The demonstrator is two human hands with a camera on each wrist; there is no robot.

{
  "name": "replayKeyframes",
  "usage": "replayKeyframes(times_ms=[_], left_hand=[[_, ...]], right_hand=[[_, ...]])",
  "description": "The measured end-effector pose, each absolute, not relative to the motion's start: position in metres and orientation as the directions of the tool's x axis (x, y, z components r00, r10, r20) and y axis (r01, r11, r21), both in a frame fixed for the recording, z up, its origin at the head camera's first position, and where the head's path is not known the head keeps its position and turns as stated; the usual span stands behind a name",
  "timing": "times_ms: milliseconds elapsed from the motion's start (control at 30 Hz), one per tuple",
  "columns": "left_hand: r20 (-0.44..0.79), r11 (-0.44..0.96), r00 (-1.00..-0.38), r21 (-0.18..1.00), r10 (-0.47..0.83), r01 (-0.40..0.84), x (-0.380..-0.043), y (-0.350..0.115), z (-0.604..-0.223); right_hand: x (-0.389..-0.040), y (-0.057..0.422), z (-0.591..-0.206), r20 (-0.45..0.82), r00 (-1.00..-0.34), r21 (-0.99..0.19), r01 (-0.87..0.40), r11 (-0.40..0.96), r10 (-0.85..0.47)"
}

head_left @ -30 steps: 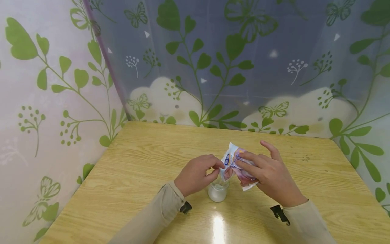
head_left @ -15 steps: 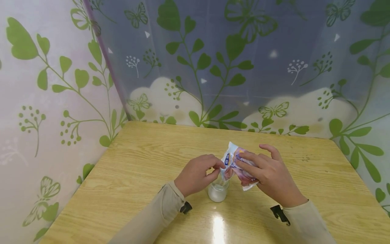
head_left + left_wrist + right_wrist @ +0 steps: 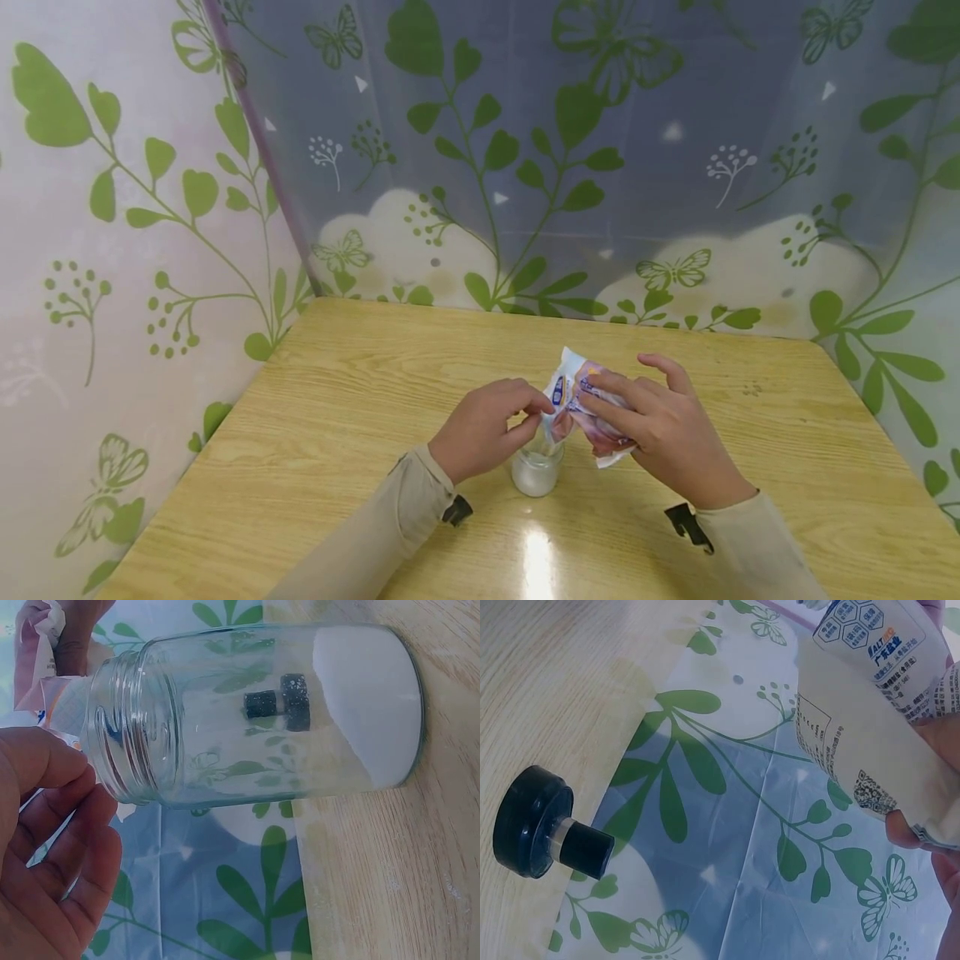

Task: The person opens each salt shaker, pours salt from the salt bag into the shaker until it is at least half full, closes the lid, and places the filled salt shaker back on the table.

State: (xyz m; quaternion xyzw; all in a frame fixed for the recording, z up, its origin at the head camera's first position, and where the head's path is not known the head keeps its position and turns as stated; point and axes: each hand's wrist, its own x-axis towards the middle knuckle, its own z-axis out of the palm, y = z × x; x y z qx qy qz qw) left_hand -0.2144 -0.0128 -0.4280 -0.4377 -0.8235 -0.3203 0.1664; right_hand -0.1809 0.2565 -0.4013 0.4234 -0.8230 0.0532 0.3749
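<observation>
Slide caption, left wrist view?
Glass jar partly filled with white powder, left hand pinching a packet at its mouth.

Packet (image 3: pixel 592 429) — pink and white, green-leafed backdrop (image 3: pixel 660 183)

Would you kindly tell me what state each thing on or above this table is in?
Salt packet: held by the right hand, tilted at the jar's mouth; whether open, unclear.
Glass jar: upright, uncapped, partly filled.
White granules: in the jar's bottom, surface sloping.
Black two-tiered cap: standing wide end down on the wooden table, apart from the jar.

Smth glass jar (image 3: pixel 225 754), wd-grain tbl (image 3: pixel 337 375)
</observation>
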Motion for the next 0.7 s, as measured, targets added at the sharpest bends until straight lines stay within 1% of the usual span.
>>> replayKeyframes(times_ms=[267,700], left_hand=[[0.561,0.405,-0.553,0.377,0.616,0.833,-0.2149,-0.0133,-0.4289],[0.553,0.41,-0.562,0.385,0.615,0.827,-0.2143,-0.0139,-0.4277]], right_hand=[[-0.1809,0.2558,-0.4015,0.666,-0.357,0.233,-0.735,0.637,-0.655],[-0.1809,0.2548,-0.402,0.672,-0.351,0.236,-0.732,0.638,-0.652]])
